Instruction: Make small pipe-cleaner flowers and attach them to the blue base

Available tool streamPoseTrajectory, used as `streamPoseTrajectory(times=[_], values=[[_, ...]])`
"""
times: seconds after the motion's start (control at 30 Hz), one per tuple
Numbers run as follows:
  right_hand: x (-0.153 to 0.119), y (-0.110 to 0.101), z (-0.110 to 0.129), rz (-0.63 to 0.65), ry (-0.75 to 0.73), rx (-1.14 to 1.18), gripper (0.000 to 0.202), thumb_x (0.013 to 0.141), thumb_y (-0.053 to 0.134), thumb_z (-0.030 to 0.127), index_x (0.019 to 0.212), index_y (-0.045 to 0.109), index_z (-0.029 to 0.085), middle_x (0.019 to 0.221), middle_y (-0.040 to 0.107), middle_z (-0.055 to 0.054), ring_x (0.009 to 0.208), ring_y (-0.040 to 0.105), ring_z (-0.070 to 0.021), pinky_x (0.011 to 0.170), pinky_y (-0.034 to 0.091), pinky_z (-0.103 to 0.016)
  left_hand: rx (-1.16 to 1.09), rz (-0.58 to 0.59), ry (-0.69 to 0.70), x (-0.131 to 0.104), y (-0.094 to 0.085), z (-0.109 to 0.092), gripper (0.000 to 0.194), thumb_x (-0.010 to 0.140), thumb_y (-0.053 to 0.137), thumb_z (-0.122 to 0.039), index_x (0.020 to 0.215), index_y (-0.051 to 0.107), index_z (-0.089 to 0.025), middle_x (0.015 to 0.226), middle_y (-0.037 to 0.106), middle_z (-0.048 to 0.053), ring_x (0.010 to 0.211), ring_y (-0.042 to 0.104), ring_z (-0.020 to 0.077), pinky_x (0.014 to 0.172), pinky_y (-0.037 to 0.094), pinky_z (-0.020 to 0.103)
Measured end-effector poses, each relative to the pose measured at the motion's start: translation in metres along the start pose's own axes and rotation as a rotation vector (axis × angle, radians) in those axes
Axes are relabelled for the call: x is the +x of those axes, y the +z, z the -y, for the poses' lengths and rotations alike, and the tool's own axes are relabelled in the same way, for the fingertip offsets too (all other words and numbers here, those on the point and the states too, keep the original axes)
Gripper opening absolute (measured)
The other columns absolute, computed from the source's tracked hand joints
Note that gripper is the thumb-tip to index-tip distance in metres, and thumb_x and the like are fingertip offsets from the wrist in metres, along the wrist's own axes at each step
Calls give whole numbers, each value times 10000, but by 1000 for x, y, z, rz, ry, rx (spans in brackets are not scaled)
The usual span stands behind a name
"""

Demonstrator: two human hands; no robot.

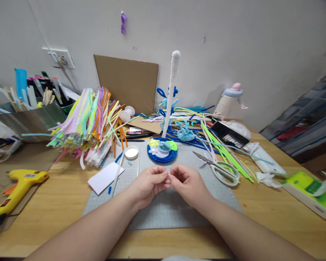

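Over the grey cutting mat (152,214), my left hand (152,181) and my right hand (187,183) meet fingertip to fingertip. Both are closed in a pinch around something tiny and pale, mostly hidden by the fingers. Just beyond them stands a craft piece with a round blue base (163,158), yellow, green and white fuzzy shapes on it. A white wrapped post (172,87) rises upright at the base, with blue looped pipe-cleaner shapes (163,103) behind it. Grey-handled scissors (222,172) lie partly spread to the right of my right hand.
At left are a yellow glue gun (19,188) and a big bundle of pipe cleaners (84,127). A white card (105,177) and a round tin (131,152) lie left of my hands. Green pipe cleaners (228,152), a phone (229,134) and a green box (309,192) are at right.
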State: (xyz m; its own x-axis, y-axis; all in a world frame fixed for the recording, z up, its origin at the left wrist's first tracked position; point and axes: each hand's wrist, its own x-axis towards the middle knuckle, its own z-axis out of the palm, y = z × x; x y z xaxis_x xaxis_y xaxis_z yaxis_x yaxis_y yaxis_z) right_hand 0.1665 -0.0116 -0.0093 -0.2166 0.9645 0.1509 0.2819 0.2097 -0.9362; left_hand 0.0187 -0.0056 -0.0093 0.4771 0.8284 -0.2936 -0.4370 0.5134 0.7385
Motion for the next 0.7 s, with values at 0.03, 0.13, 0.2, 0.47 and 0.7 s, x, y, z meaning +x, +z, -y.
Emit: streamPoseTrajectory(times=[0.03,0.13,0.2,0.47,0.7], values=[[1,1,0,-1,78,82,89,724,545,216,654,508,176,563,534,31,468,448,-79,433,343,-187,-6,-3,2,0,0,0,197,662,720,-220,711,569,-102,628,579,7,554,540,52,589,442,161],[4,4,-2,36,309,331,132,706,552,265,659,463,179,481,504,58,344,352,-47,340,240,-163,61,-10,53,2,0,2,213,653,727,-246,700,573,-106,604,582,8,542,538,64,567,437,173],[6,4,-5,79,404,450,146,698,555,275,667,453,176,461,497,65,310,315,-33,320,183,-152,135,-23,83,3,-1,3,233,635,737,-268,700,577,-111,611,596,14,556,550,82,566,442,194],[8,-5,-8,198,219,438,150,760,568,305,804,497,180,590,541,51,389,443,-51,373,312,-164,153,-34,56,0,-5,-7,233,618,748,-256,715,598,-106,685,609,28,559,530,72,550,419,188],[6,-13,-7,217,-78,65,67,795,542,219,839,562,173,728,598,-12,616,542,-108,556,435,-222,107,49,-5,-5,-5,-11,181,655,723,-227,723,608,-104,659,590,11,549,518,56,560,408,177]])
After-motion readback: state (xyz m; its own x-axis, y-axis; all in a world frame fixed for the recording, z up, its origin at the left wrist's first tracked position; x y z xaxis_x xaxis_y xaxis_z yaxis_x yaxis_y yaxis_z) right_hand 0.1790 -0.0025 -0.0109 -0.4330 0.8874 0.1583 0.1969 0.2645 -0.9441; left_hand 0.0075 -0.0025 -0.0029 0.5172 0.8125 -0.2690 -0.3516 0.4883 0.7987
